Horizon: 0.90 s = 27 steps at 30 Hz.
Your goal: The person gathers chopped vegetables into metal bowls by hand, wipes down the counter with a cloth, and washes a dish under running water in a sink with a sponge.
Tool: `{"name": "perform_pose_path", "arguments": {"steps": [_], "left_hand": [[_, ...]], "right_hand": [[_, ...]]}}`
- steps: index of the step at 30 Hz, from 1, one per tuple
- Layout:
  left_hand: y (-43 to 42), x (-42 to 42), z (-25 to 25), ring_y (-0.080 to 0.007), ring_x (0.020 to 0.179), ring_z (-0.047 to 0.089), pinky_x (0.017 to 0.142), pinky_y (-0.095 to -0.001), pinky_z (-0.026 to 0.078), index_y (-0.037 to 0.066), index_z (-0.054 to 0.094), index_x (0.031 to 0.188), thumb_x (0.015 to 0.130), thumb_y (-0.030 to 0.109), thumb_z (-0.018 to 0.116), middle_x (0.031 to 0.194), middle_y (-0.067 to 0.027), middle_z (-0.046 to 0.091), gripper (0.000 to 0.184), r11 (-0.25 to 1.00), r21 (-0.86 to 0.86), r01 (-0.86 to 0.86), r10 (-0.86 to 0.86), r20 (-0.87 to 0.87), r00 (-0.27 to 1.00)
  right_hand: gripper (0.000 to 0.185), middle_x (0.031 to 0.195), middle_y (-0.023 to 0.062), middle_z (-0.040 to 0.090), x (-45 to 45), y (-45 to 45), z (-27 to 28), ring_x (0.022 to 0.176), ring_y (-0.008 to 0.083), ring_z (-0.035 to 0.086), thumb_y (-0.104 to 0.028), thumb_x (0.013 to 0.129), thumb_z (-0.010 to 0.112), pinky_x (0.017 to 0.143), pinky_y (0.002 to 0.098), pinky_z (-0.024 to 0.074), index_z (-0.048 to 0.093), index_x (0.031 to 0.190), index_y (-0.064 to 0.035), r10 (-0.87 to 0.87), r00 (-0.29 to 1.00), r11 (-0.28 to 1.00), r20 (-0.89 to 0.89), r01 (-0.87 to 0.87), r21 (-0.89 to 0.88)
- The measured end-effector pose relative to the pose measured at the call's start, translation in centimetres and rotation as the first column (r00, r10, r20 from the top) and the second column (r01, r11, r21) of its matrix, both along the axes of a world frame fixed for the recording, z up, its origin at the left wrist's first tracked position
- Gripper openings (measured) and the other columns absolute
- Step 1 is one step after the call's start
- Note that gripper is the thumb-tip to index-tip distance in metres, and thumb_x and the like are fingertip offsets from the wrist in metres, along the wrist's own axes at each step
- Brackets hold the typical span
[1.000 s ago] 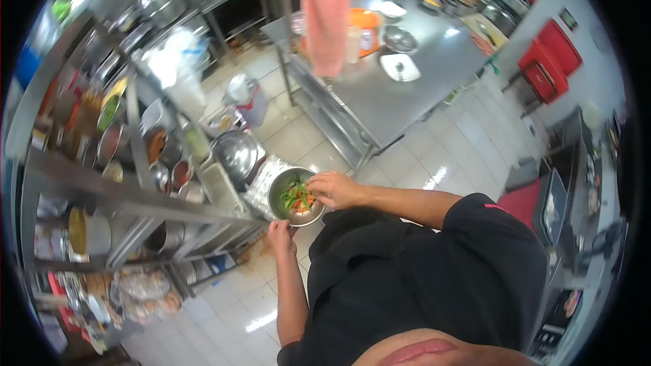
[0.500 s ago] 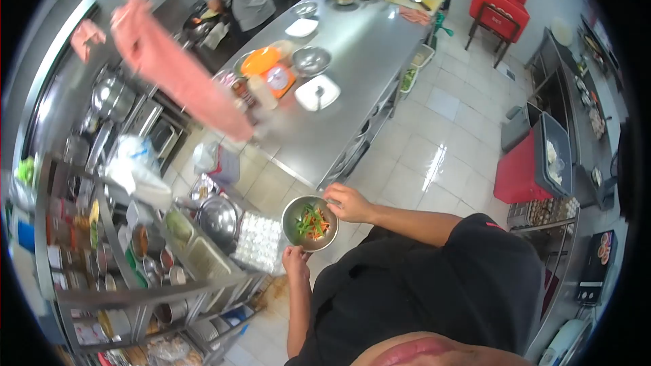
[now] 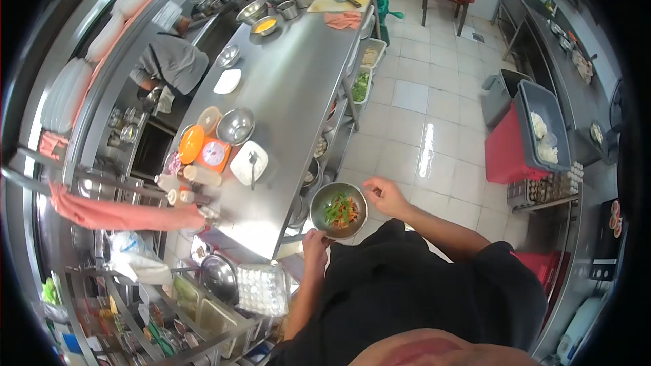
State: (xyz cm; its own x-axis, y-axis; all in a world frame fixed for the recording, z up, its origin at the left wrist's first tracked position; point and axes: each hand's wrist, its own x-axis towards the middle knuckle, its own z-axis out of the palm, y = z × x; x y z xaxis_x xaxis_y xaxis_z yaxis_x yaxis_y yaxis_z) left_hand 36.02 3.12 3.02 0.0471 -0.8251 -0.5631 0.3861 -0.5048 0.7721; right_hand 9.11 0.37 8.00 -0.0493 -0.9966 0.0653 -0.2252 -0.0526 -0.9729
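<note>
A round metal bowl is held in front of my body, past the corner of the steel table. Inside lie green leafy pieces and thin orange strips, perhaps carrot. My left hand grips the bowl's near-left rim, thumb on top. At the right rim is my right hand, fingers curled in and fingertips against the edge; exactly how they touch it is hard to see.
The steel table carries an orange kitchen scale, a white dish with a spoon, bottles and bowls. Left of me stand egg trays and a rack. A red bin is at right. A co-worker stands beyond the table.
The view has shifted, so the table sits lower and further left. Both hands and the bowl have moved right in view, along the table's end. The co-worker shows more fully.
</note>
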Motion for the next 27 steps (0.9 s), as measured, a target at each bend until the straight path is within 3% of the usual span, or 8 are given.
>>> {"name": "perform_pose_path", "arguments": {"steps": [3,4,7,8,12,18,25,27], "left_hand": [[-3.8,-2.0,-2.3,-0.0142,0.060,0.054,0.052,-0.0299,0.052,0.008,0.048,0.071,0.079,0.000,0.058,0.070,-0.0015,0.049,0.015,0.996,0.009,0.085,-0.085,0.002,0.996],[-5.3,-2.3,-3.2,-0.0202,0.071,0.058,0.075,-0.0440,0.057,0.008,0.045,0.073,0.082,0.001,0.056,0.076,-0.0049,0.051,0.016,0.984,0.039,0.171,-0.173,0.033,0.984],[-9.5,-5.1,-4.5,-0.0225,0.074,0.061,0.075,-0.0443,0.057,0.008,0.045,0.074,0.081,0.001,0.056,0.078,-0.0066,0.053,0.015,0.968,0.008,0.252,-0.252,0.022,0.967],[-11.1,-6.5,-4.2,-0.0161,0.061,0.055,0.057,-0.0346,0.054,0.009,0.045,0.070,0.080,0.000,0.058,0.072,-0.0029,0.051,0.018,0.977,0.010,0.213,-0.213,-0.011,0.977],[-18.2,-11.1,-3.5,-0.0188,0.069,0.059,0.068,-0.0407,0.057,0.007,0.047,0.073,0.080,0.000,0.057,0.076,-0.0043,0.052,0.013,0.953,0.026,0.302,-0.301,-0.030,0.953],[-30.6,-18.7,-4.7,-0.0162,0.065,0.057,0.063,-0.0342,0.054,0.007,0.048,0.071,0.080,0.001,0.058,0.075,-0.0050,0.054,0.014,0.904,-0.031,0.426,-0.427,-0.057,0.902],[-41.3,-30.0,-2.1,-0.0169,0.069,0.060,0.069,-0.0374,0.057,0.007,0.048,0.073,0.080,0.001,0.057,0.076,-0.0040,0.054,0.013,0.790,-0.026,0.612,-0.613,-0.022,0.790],[-43.8,-33.4,-2.8,-0.0137,0.065,0.057,0.062,-0.0330,0.054,0.008,0.048,0.072,0.079,0.001,0.058,0.073,-0.0024,0.052,0.014,0.756,-0.025,0.654,-0.654,0.003,0.757]], "right_hand": [[0.021,0.080,0.0096,0.061,-2.6,-2.8,0.9,0.065,0.0160,0.059,-0.007,0.084,0.062,0.061,0.0300,0.0494,0.062,0.105,-0.0010,-0.086,0.996,0.996,0.029,0.086,-0.030],[0.021,0.079,0.0094,0.060,-3.4,-3.9,1.1,0.065,0.0160,0.059,-0.007,0.084,0.062,0.061,0.0298,0.0492,0.062,0.105,-0.0011,-0.105,0.994,0.994,0.024,0.105,-0.022],[0.021,0.079,0.0092,0.060,-5.9,-7.5,1.7,0.064,0.0162,0.058,-0.006,0.084,0.062,0.060,0.0294,0.0488,0.062,0.105,-0.0014,-0.155,0.988,0.987,0.016,0.155,-0.033],[0.021,0.080,0.0093,0.060,-6.7,-8.9,2.0,0.065,0.0163,0.058,-0.006,0.084,0.062,0.060,0.0293,0.0487,0.062,0.105,-0.0014,-0.166,0.986,0.984,0.013,0.166,-0.056],[0.022,0.085,0.0100,0.061,-10.6,-13.8,2.7,0.069,0.0170,0.060,-0.006,0.084,0.062,0.062,0.0302,0.0501,0.061,0.105,-0.0011,-0.214,0.976,0.977,-0.028,0.214,-0.014],[0.021,0.094,0.0112,0.062,-17.1,-18.8,1.1,0.075,0.0172,0.062,-0.004,0.083,0.062,0.062,0.0292,0.0527,0.060,0.104,0.0000,-0.368,0.924,0.929,-0.105,0.363,-0.071],[0.019,0.094,0.0069,0.062,-26.5,-21.0,-1.8,0.071,0.0094,0.058,-0.006,0.086,0.062,0.057,0.0229,0.0491,0.060,0.104,0.0000,-0.676,0.736,0.735,0.034,0.670,0.105],[0.019,0.094,0.0065,0.061,-29.5,-22.1,-2.9,0.069,0.0084,0.057,-0.007,0.086,0.062,0.056,0.0226,0.0485,0.060,0.104,0.0000,-0.718,0.693,0.688,0.074,0.688,0.233]]}}
